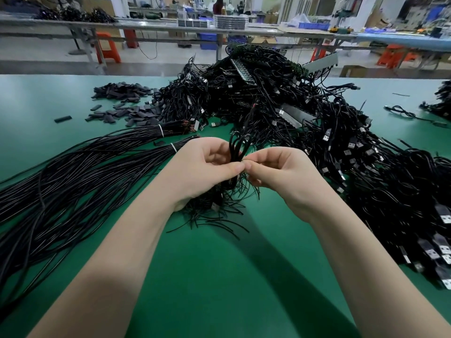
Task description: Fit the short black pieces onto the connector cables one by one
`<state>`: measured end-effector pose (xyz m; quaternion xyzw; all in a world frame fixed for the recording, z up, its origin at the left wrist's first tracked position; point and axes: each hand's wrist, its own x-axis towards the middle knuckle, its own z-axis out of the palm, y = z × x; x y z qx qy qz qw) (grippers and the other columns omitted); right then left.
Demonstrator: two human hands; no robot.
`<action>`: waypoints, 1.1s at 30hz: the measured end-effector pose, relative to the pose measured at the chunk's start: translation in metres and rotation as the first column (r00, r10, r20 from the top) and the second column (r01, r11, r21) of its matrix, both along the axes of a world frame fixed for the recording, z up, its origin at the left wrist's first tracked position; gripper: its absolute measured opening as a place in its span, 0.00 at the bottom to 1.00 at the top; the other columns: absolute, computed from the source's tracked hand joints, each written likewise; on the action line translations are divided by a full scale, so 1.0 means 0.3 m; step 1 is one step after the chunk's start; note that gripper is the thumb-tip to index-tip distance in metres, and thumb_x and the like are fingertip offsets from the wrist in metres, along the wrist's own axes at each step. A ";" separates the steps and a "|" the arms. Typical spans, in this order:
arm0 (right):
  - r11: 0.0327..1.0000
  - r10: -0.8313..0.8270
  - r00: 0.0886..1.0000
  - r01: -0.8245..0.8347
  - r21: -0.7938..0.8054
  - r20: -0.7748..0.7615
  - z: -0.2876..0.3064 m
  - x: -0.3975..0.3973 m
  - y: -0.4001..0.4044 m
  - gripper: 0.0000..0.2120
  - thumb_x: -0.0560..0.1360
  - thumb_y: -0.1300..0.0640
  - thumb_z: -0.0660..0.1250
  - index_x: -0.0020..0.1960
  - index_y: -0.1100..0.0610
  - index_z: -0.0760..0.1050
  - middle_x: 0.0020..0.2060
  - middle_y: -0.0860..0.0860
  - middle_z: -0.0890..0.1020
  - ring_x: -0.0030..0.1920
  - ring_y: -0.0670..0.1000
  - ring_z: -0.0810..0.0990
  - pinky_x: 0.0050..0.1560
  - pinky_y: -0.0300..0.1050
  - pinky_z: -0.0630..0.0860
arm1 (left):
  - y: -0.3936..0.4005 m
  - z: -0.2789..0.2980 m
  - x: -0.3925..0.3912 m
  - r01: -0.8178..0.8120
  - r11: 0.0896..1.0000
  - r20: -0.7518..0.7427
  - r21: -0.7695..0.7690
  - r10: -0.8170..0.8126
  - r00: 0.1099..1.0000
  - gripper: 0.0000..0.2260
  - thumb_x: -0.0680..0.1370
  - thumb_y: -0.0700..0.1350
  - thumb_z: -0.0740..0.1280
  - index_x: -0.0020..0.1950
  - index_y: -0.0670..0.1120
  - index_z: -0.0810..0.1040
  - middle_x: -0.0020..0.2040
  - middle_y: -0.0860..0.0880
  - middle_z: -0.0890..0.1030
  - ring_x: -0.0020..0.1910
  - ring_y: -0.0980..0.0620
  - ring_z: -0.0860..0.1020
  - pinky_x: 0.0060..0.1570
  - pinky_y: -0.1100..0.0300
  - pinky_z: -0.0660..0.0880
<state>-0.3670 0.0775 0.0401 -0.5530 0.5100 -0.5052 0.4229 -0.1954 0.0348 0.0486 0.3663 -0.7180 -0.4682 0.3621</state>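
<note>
My left hand (pixel 205 167) grips a folded bundle of thin black connector cables (pixel 238 148) over the middle of the green table (pixel 219 276); loops stick up above the fist and loose wire ends fan out below it. My right hand (pixel 275 172) meets the left thumb and pinches something small and dark at the bundle; what it is I cannot make out. A USB plug (pixel 215 206) hangs under the left hand. Short black pieces (pixel 127 103) lie scattered in a heap at the far left.
A large tangled pile of black USB cables (pixel 305 123) fills the middle and right of the table. Two tied bundles of long black cable (pixel 73 181) stretch across the left side. Other workbenches and orange stools stand beyond the far edge.
</note>
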 end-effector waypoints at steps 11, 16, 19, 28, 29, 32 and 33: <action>0.982 -0.044 0.993 0.023 -0.186 -0.111 0.027 0.018 0.015 0.05 0.74 0.63 0.71 0.40 0.55 0.81 0.30 0.46 0.80 0.32 0.44 0.75 0.36 0.36 0.71 | 0.014 0.034 0.002 0.101 0.896 -0.260 0.433 0.017 0.965 0.06 0.59 0.47 0.76 0.33 0.51 0.83 0.35 0.51 0.84 0.32 0.58 0.81 0.28 0.67 0.75; 0.785 -0.398 0.760 -0.008 -0.620 -0.514 0.025 0.028 0.016 0.03 0.73 0.66 0.71 0.43 0.60 0.81 0.38 0.50 0.82 0.40 0.47 0.79 0.44 0.42 0.75 | 0.003 0.028 -0.011 0.128 0.814 -0.312 0.567 0.069 0.948 0.09 0.63 0.45 0.74 0.40 0.43 0.83 0.34 0.49 0.80 0.29 0.57 0.77 0.28 0.67 0.75; 0.622 -0.534 0.613 -0.182 -0.762 -0.582 0.015 0.027 0.011 0.03 0.72 0.71 0.70 0.45 0.66 0.81 0.41 0.59 0.81 0.42 0.60 0.80 0.47 0.48 0.74 | 0.000 0.038 -0.006 0.191 0.715 -0.356 0.672 0.086 0.930 0.05 0.62 0.43 0.74 0.34 0.44 0.84 0.33 0.49 0.80 0.29 0.57 0.76 0.28 0.68 0.75; 0.706 -0.359 0.769 -0.147 -0.693 -0.529 0.061 -0.012 0.019 0.07 0.74 0.68 0.70 0.47 0.60 0.84 0.42 0.52 0.80 0.43 0.45 0.77 0.48 0.33 0.72 | 0.006 0.047 0.000 0.258 0.706 -0.413 0.660 0.053 0.909 0.06 0.59 0.44 0.75 0.34 0.46 0.86 0.34 0.49 0.81 0.31 0.57 0.79 0.28 0.68 0.76; 0.705 -0.357 0.770 -0.150 -0.693 -0.529 0.063 -0.013 0.021 0.07 0.74 0.68 0.70 0.48 0.60 0.84 0.42 0.51 0.80 0.43 0.45 0.77 0.48 0.33 0.72 | 0.007 0.049 0.000 0.270 0.704 -0.422 0.657 0.046 0.905 0.06 0.59 0.44 0.75 0.34 0.46 0.86 0.34 0.49 0.81 0.30 0.58 0.80 0.29 0.68 0.76; 0.696 -0.358 0.762 -0.167 -0.699 -0.539 0.068 -0.024 0.024 0.09 0.74 0.70 0.69 0.48 0.59 0.84 0.41 0.51 0.79 0.42 0.47 0.77 0.46 0.35 0.73 | 0.018 0.057 -0.006 0.285 0.710 -0.436 0.644 0.034 0.899 0.03 0.61 0.45 0.74 0.33 0.46 0.85 0.32 0.49 0.80 0.30 0.58 0.78 0.30 0.68 0.75; 0.690 -0.363 0.753 -0.179 -0.701 -0.549 0.070 -0.027 0.025 0.10 0.74 0.71 0.69 0.48 0.59 0.84 0.41 0.52 0.79 0.41 0.49 0.77 0.44 0.38 0.73 | 0.024 0.059 -0.010 0.279 0.715 -0.434 0.641 0.038 0.900 0.03 0.62 0.44 0.73 0.33 0.47 0.85 0.32 0.49 0.80 0.30 0.57 0.77 0.29 0.68 0.75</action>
